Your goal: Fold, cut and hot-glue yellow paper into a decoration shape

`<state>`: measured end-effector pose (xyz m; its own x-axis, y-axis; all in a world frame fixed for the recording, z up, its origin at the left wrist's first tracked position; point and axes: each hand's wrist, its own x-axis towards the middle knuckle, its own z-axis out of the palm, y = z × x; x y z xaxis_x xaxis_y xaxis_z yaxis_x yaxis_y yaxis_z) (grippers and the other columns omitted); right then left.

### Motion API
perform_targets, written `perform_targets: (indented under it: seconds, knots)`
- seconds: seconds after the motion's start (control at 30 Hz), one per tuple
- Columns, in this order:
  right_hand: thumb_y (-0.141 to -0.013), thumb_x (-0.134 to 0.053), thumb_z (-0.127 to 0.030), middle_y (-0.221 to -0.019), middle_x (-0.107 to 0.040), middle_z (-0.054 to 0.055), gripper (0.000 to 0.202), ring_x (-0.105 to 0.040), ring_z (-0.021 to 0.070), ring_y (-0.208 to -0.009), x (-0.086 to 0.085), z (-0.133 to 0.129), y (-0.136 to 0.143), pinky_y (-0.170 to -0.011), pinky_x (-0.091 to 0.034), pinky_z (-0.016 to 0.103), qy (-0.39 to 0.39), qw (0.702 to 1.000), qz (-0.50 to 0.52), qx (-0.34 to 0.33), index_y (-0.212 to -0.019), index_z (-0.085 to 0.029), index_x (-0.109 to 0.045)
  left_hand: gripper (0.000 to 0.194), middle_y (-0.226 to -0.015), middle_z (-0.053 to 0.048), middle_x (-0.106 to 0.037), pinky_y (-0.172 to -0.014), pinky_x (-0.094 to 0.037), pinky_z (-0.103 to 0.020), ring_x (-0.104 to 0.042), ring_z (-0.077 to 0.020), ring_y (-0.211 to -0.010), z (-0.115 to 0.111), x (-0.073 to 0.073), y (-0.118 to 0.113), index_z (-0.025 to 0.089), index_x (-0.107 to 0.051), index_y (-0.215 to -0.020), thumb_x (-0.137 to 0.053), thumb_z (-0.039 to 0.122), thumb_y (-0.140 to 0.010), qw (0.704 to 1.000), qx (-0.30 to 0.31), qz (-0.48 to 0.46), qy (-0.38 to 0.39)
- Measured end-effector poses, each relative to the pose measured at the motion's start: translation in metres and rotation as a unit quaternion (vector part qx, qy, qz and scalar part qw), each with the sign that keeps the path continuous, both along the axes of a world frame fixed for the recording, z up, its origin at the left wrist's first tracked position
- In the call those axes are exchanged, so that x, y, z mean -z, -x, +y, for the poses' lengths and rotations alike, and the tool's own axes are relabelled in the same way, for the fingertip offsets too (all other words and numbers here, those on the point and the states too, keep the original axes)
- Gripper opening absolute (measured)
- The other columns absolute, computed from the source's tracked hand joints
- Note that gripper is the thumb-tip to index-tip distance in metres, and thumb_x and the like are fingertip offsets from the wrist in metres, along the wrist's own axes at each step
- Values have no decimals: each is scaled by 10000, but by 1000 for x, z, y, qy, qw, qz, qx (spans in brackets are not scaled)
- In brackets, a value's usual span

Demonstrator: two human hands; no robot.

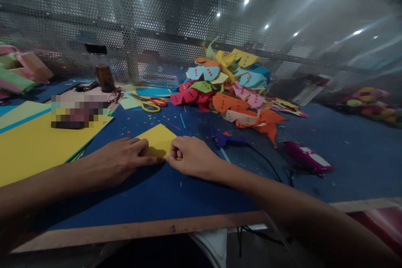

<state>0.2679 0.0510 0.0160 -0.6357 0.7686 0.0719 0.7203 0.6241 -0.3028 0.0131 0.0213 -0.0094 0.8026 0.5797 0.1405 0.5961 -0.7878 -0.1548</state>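
Note:
A piece of yellow paper (157, 140) lies folded on the blue tabletop, its pointed corner facing away from me. My left hand (125, 157) is closed at the paper's near left edge, with a finger stretched along the fold. Curled tightly, my right hand (190, 155) pinches the near right edge, and the two hands almost meet. The fingers cover the paper's lower edge and side corners. Beyond it lie scissors (150, 106) with red and yellow handles. Right of my right hand rests a blue glue gun (228, 140) on a black cord.
Folded colourful paper shapes (232, 83) form a heap at the back. Large yellow sheets (34, 142) are stacked at left, with a blurred-out item on them. A dark-lidded bottle (104, 73) stands behind. At right lies a purple device (307, 158). Paper scraps dot the table.

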Motion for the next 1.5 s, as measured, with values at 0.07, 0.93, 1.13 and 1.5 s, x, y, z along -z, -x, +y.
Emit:
perform_targets:
  seconds: [0.07,0.93,1.13,1.5]
  knots:
    - [-887,-633,-241,-820,-729,22,119,-617,167,-770,-1,0,0,-694,-351,291,1,1000,-4,-1,-797,-186,-686,625,-949,-53,-596,-684,-437,-324,-575,-202,-742,0,0,1,405,-586,-1474,-522,72,-949,1000,2,7,-3]
    - [-861,-614,-195,-867,-749,14,68,-590,145,-695,-13,2,-16,-644,-321,277,25,999,-41,-18,-854,-196,-682,606,-924,-47,-602,-682,-445,-309,-583,-200,-744,1,2,4,394,-618,-1452,-462,58,-972,999,11,-42,18]
    - [-864,-619,-201,-900,-753,20,80,-618,159,-742,-17,2,-19,-634,-323,272,32,998,-54,-24,-890,-202,-695,573,-917,-42,-599,-692,-458,-307,-589,-191,-735,1,4,5,403,-631,-1441,-435,87,-1005,998,15,-62,16]
    - [-841,-591,-163,-898,-746,23,96,-583,152,-714,-19,5,-26,-603,-306,276,54,996,-54,-40,-893,-196,-665,612,-942,-37,-596,-704,-458,-305,-575,-178,-755,0,7,6,392,-618,-1453,-404,47,-996,997,7,-73,18]
